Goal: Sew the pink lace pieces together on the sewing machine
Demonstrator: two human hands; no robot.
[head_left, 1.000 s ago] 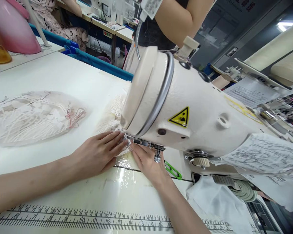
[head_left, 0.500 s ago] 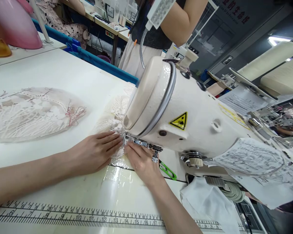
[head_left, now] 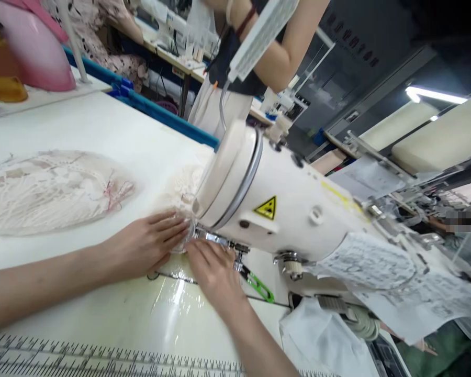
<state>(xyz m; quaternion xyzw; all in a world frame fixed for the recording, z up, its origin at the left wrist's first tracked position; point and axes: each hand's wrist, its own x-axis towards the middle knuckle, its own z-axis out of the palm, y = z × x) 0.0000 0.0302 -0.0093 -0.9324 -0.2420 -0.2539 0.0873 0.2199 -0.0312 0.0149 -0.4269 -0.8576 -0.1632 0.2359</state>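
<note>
A piece of pale lace fabric [head_left: 180, 188] lies partly beneath the head of a white sewing machine [head_left: 235, 183]. My left hand [head_left: 153, 241] rests flat on the lace, fingers stretched toward the needle area. On the near side of the presser foot, my right hand [head_left: 212, 264] has its fingers bent together at the lace's edge; the thumb is hidden. Beside it lie green-handled thread snips [head_left: 261, 288], apart from the fingers. Needle and stitch line are hidden behind the machine head.
Another lace piece [head_left: 55, 191] with reddish thread ends lies at left. A printed ruler [head_left: 102, 361] runs along the front edge. White cloth [head_left: 325, 335] sits at lower right, and paper [head_left: 372, 262] hangs on the machine arm. A person [head_left: 275, 57] stands behind the table.
The camera view has shifted and blurred, so the machine appears lower and further left. Both hands stay at the lace near the presser foot; no grip change shows.
</note>
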